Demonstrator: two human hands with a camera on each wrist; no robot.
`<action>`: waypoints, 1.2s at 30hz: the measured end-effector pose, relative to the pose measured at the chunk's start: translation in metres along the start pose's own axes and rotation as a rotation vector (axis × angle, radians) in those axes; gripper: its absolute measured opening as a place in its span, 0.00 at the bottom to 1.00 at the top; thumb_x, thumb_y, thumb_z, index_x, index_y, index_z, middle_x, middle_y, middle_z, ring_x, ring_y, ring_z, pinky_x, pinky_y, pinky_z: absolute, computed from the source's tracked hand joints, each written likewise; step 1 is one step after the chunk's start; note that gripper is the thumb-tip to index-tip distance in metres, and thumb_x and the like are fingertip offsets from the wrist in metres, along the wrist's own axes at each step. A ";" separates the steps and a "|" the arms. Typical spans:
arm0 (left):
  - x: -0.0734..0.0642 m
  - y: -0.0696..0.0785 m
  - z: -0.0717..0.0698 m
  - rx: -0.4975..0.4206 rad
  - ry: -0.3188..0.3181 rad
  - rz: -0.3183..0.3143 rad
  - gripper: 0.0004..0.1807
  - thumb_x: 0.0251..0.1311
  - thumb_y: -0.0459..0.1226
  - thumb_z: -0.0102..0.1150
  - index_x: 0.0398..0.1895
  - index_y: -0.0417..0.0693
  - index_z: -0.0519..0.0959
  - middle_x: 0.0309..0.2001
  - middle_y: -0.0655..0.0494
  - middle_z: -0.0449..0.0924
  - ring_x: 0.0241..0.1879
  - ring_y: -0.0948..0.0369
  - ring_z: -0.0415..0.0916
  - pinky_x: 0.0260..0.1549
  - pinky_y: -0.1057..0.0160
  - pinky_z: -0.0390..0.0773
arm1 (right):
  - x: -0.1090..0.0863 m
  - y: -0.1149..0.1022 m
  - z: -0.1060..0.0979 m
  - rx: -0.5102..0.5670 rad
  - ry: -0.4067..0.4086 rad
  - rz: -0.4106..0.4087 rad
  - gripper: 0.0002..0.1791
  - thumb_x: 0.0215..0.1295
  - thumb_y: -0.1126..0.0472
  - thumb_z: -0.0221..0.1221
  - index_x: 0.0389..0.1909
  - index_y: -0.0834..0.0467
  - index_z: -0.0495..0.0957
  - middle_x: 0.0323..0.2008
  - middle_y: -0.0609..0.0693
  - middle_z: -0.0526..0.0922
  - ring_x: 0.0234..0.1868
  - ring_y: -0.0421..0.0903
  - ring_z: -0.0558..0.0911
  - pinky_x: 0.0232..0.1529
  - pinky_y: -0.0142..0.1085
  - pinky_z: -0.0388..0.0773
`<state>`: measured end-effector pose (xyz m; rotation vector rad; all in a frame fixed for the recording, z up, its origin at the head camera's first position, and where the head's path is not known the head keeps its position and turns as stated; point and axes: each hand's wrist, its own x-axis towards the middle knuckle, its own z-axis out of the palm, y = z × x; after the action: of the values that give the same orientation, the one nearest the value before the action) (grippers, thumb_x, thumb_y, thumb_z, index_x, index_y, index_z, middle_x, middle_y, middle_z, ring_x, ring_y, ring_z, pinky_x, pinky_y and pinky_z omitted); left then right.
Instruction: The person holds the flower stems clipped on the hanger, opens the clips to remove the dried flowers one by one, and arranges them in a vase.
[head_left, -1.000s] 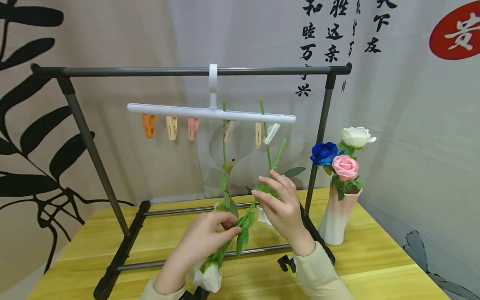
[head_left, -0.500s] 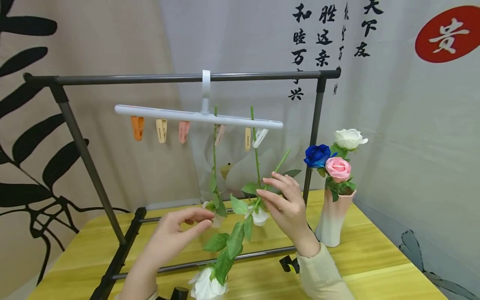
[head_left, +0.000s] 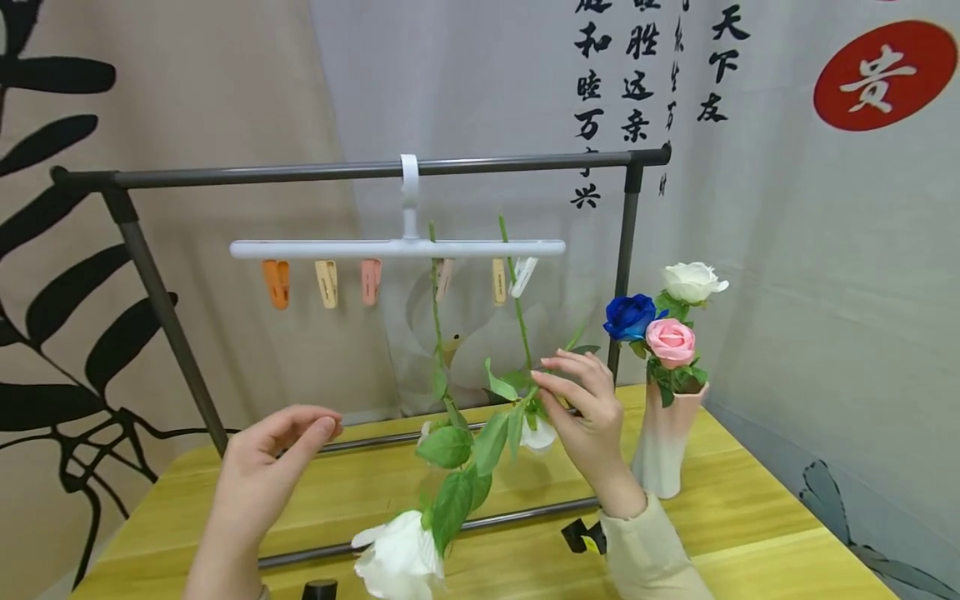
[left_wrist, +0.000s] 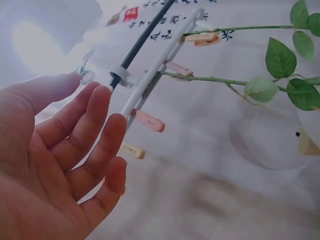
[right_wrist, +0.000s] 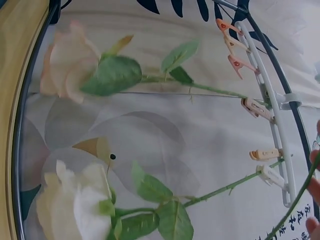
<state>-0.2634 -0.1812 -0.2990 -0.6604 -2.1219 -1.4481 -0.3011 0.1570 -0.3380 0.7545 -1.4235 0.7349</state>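
In the head view my right hand (head_left: 585, 408) pinches the green stem of a white rose (head_left: 401, 554), whose bloom points down toward the table's front. Its leaves (head_left: 453, 500) spread between both hands. Away to the left, my left hand (head_left: 270, 467) has loosely bent fingers with nothing in them; the left wrist view shows the palm of that left hand (left_wrist: 65, 145) bare. Two more roses hang upside down from a white clip hanger (head_left: 322, 249): a pale pink rose (right_wrist: 70, 65) and a cream-white rose (right_wrist: 75, 205), their stems held by clips.
The hanger hooks over a dark metal rack (head_left: 247, 177) on a wooden table (head_left: 750, 517). Orange (head_left: 276, 284), yellow and pink clips hang from it. At right stands a pink-white vase (head_left: 667, 450) with blue, pink and white roses. A black clip-like piece (head_left: 581, 536) lies near the right sleeve.
My left hand has let go of the white rose and moved off to the left. The right hand keeps the stem. The hanger, tilted before, now hangs level.
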 end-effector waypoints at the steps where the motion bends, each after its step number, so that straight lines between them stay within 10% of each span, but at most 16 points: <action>1: 0.000 0.001 0.000 0.001 0.012 -0.002 0.06 0.67 0.31 0.56 0.39 0.39 0.83 0.34 0.56 0.85 0.35 0.63 0.81 0.36 0.72 0.77 | 0.000 0.000 0.000 0.003 0.006 0.009 0.11 0.66 0.59 0.63 0.34 0.64 0.86 0.39 0.61 0.84 0.51 0.56 0.79 0.62 0.49 0.64; 16: 0.002 0.001 0.006 -0.035 0.029 -0.023 0.07 0.67 0.31 0.56 0.36 0.36 0.83 0.32 0.54 0.84 0.33 0.63 0.79 0.35 0.70 0.78 | 0.003 -0.010 -0.007 0.065 0.010 0.254 0.17 0.40 0.86 0.67 0.32 0.68 0.85 0.32 0.60 0.83 0.35 0.42 0.81 0.35 0.26 0.77; 36: 0.007 -0.004 0.019 0.002 0.009 -0.058 0.10 0.68 0.38 0.57 0.45 0.43 0.83 0.39 0.55 0.84 0.36 0.64 0.80 0.37 0.69 0.78 | 0.000 -0.002 -0.009 0.247 0.082 0.497 0.11 0.53 0.81 0.63 0.38 0.74 0.83 0.36 0.50 0.86 0.30 0.36 0.81 0.29 0.24 0.76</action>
<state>-0.2736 -0.1644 -0.3038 -0.5955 -2.1519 -1.4762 -0.2941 0.1630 -0.3381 0.5493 -1.4760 1.3292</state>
